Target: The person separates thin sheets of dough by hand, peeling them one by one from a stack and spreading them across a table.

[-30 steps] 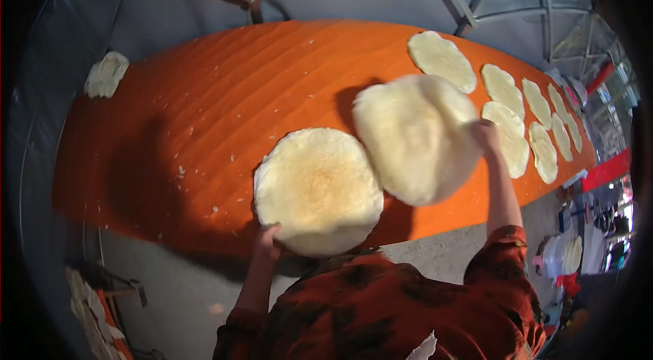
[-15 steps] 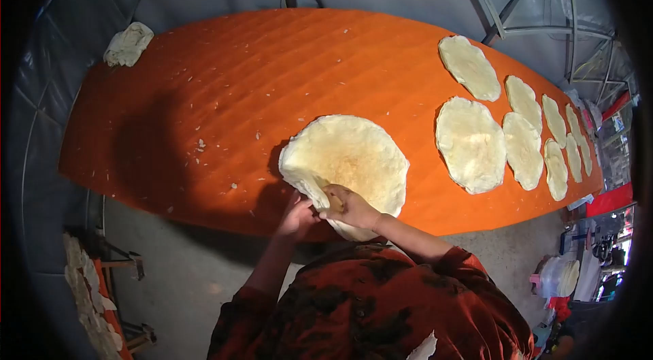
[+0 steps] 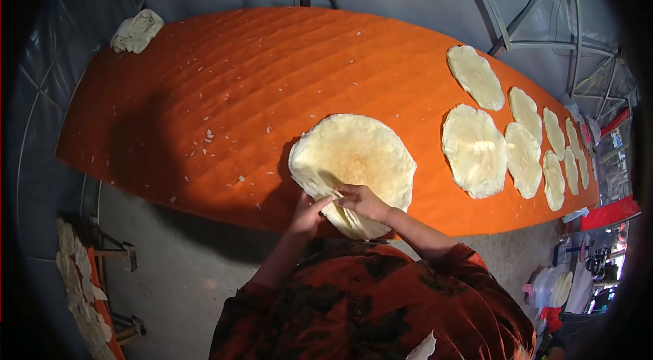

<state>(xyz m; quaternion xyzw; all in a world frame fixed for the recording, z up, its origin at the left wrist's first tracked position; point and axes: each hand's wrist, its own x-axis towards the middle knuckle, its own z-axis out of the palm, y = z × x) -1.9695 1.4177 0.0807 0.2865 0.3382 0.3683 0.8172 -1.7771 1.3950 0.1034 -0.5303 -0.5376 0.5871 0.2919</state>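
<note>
A large, pale round piece that looks like a flatbread (image 3: 364, 152) lies at the front edge of the orange-covered table. Its middle is faintly browned and its rim is thick and uneven. My left hand (image 3: 309, 214) pinches the near-left rim from outside, thumb on top. My right hand (image 3: 364, 202) reaches over the near side, its fingers closed on the same rim beside the left fingertips. Between the two hands the edge is lifted and folded into a crease. Some of my fingertips are hidden by the fold.
Several similar pale rounds, one being this flatbread (image 3: 475, 150), lie spread at the table's right end. A crumpled pale cloth-like bundle (image 3: 137, 31) sits at the far left corner. Small white flakes dot the orange cover (image 3: 272, 60). More pale pieces (image 3: 81, 278) lie on a low rack at lower left.
Both hands have shifted slightly up along the near rim, and the fold between them looks more gathered. The view has tilted a little.
</note>
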